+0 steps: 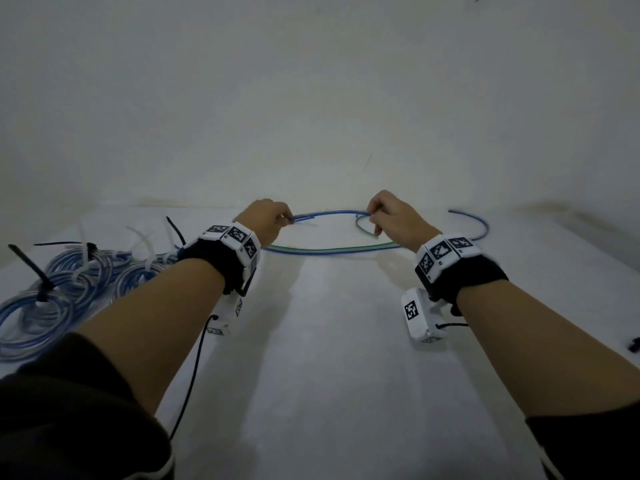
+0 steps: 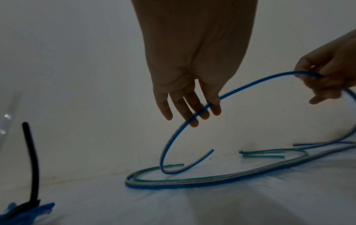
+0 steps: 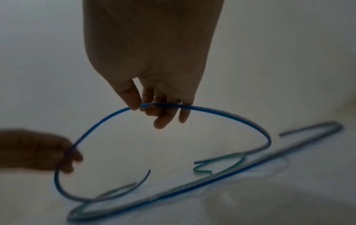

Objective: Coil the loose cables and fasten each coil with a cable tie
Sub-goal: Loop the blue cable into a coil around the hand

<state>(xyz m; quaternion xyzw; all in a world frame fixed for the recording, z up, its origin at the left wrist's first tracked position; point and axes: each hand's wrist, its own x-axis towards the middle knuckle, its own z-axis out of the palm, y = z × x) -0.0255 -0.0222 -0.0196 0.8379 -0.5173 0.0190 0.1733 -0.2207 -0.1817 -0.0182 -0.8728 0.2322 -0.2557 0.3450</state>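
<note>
Tied coils (image 1: 52, 289): far left on the table (image 1: 346, 341).
Left hand (image 1: 265, 216): fingers (image 2: 194, 109) hook the blue cable (image 2: 250, 83).
Cable feel: light, springy, likely to uncurl.
Right hand (image 1: 391, 213): fingers pinch its raised arc.

A loose cable (image 1: 332, 250) is lying on the table (image 1: 329, 358), far from the person. Both hands, the left hand (image 1: 265, 216) and the right hand (image 1: 391, 216), are hanging over it. Tied coils (image 1: 69, 282) are sitting far left.
</note>
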